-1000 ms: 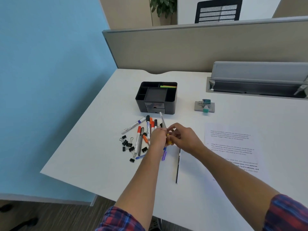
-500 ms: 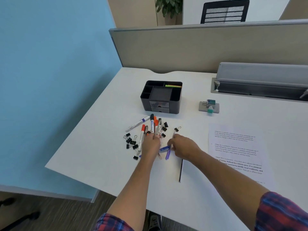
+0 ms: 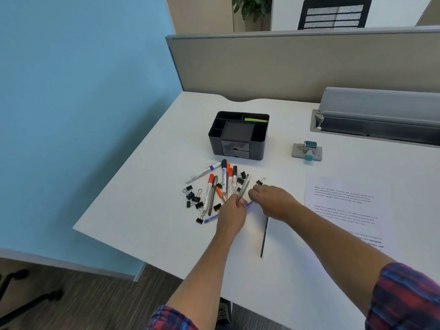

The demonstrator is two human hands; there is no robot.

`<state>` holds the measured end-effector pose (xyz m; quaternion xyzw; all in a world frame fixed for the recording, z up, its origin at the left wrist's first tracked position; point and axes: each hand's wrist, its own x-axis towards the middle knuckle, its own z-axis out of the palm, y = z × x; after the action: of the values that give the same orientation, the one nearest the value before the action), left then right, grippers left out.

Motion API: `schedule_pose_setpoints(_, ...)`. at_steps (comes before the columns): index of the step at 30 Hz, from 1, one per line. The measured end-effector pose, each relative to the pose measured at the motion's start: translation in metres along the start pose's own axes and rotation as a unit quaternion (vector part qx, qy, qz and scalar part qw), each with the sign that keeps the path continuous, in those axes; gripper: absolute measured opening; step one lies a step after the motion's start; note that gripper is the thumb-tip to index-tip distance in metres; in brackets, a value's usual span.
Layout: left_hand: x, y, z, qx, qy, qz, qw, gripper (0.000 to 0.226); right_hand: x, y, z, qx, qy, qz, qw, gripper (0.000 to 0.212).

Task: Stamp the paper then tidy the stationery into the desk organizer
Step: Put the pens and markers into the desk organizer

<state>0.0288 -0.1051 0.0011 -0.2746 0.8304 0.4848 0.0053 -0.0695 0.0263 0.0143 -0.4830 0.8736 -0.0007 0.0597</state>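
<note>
My left hand (image 3: 232, 213) grips a couple of thin grey pens (image 3: 243, 189) that point up and away from me. My right hand (image 3: 273, 201) reaches down beside it, its fingers curled at a purple pen (image 3: 249, 205) lying on the desk. Several markers (image 3: 225, 181) and black binder clips (image 3: 194, 198) lie scattered to the left of my hands. The black desk organizer (image 3: 238, 136) stands behind them, with green and orange items in its back right slot. The printed paper (image 3: 345, 206) lies to the right, and the stamp on its pad (image 3: 308, 151) sits beyond it.
A dark pencil (image 3: 264, 236) lies on the desk below my right hand. A grey cable tray (image 3: 378, 115) runs along the back right, under a beige partition (image 3: 285, 63). The desk's left edge (image 3: 123, 186) drops to the floor by a blue wall.
Both hands came down from a raised position to the desk. My left hand kept its pens; my right hand moved onto the purple pen.
</note>
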Motion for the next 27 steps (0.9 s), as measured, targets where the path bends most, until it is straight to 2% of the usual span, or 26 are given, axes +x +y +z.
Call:
schedule_pose_setpoints(5, 0.004, 0.004, -0.007, -0.109, 0.058, 0.004, 0.992, 0.020, -0.004, 0.012, -0.007, 0.001, 0.061, 0.001, 0.998, 0.047)
schedule_pose_setpoints(8, 0.008, 0.008, -0.014, -0.120, 0.105, 0.011, 0.987, 0.024, -0.003, 0.015, -0.015, 0.036, 0.100, 0.048, 0.993, 0.055)
schedule_pose_setpoints(10, 0.011, 0.009, -0.020, -0.125, 0.102, 0.007, 0.987, 0.029, -0.002, 0.013, -0.020, 0.076, 0.128, 0.083, 0.985, 0.048)
schedule_pose_setpoints(13, 0.018, 0.009, -0.030, -0.148, 0.075, -0.036, 0.986, 0.034, -0.002, 0.008, -0.026, 0.158, 0.189, 0.106, 0.963, 0.025)
schedule_pose_setpoints(15, 0.022, 0.007, -0.035, -0.147, 0.059, -0.056, 0.986, 0.037, -0.002, 0.003, -0.031, 0.205, 0.204, 0.101, 0.952, 0.022)
schedule_pose_setpoints(18, 0.022, 0.005, -0.041, -0.163, 0.028, -0.050, 0.985, 0.035, 0.001, -0.007, -0.037, 0.239, 0.167, 0.060, 0.955, 0.025)
schedule_pose_setpoints(23, 0.018, 0.015, -0.045, -0.167, -0.038, 0.005, 0.985, 0.009, 0.011, -0.017, -0.036, 0.239, 0.078, 0.056, 0.966, 0.033)
schedule_pose_setpoints(27, 0.020, 0.016, -0.052, -0.237, -0.041, -0.025, 0.970, 0.006, 0.013, -0.020, -0.035, 0.300, 0.040, 0.058, 0.951, 0.041)
